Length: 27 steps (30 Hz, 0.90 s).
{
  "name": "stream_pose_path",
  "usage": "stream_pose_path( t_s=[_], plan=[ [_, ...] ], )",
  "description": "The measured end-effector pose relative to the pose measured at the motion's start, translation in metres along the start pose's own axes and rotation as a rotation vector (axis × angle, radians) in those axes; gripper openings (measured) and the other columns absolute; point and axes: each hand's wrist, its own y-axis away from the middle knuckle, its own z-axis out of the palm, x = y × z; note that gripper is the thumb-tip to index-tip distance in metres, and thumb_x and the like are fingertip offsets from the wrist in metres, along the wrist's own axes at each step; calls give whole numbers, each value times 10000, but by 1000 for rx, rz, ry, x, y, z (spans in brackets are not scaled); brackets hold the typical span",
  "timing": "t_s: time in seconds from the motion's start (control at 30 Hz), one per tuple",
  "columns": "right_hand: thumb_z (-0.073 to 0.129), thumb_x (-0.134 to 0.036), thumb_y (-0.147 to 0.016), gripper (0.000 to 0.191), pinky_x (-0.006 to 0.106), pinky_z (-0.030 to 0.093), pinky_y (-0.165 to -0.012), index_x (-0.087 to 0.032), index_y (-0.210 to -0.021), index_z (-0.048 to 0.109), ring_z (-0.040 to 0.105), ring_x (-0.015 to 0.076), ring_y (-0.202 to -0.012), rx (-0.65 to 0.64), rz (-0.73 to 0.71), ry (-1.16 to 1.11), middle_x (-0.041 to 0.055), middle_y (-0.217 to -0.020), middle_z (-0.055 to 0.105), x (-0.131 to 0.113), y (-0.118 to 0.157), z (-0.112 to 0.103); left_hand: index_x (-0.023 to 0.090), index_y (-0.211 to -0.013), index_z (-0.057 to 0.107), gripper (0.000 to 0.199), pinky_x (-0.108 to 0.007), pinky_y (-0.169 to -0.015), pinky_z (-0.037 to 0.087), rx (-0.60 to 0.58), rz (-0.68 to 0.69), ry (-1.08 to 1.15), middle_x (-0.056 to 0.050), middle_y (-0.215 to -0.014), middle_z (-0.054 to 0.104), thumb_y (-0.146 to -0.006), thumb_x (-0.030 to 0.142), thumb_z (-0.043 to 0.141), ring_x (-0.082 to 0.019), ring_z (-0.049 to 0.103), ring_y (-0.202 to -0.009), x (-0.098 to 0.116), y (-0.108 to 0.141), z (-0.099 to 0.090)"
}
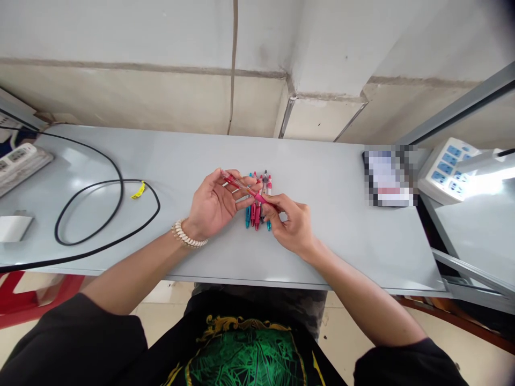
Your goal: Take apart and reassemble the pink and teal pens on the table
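A clear-barrelled pen with a pink grip (260, 199) is pinched between the thumb and fingers of my right hand (293, 222). It slants up to the left across my left hand (215, 203). That hand is palm up with its fingers stretched out, and the far end of the pen lies by its thumb tip. Whether the thumb presses on the pen I cannot tell. Beneath the hands, several pens (253, 215) in pink, teal and black lie side by side on the grey table (322, 177), partly covered by my fingers.
A black cable (156, 206) with a yellow tag (138, 190) loops over the table's left side. Beyond it are a white adapter (15, 228) and a power strip (26, 166). At the right lie a blurred phone (388, 179) and a socket block (448, 169). A wall runs behind.
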Motion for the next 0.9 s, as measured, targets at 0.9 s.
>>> stream_pose_path(
  t_s=[0.9],
  plan=[
    [529,-400,-1017,277,398,450,-673,-148,-973,637,603,312,-786,41,257,1020,142,-691,614,51,-26,-81,204,-829,685,139,-219,-547,525,187,342,-475,15,-721,671,-801,267,805,-97,621,-569,-17,-19,-18]
  ],
)
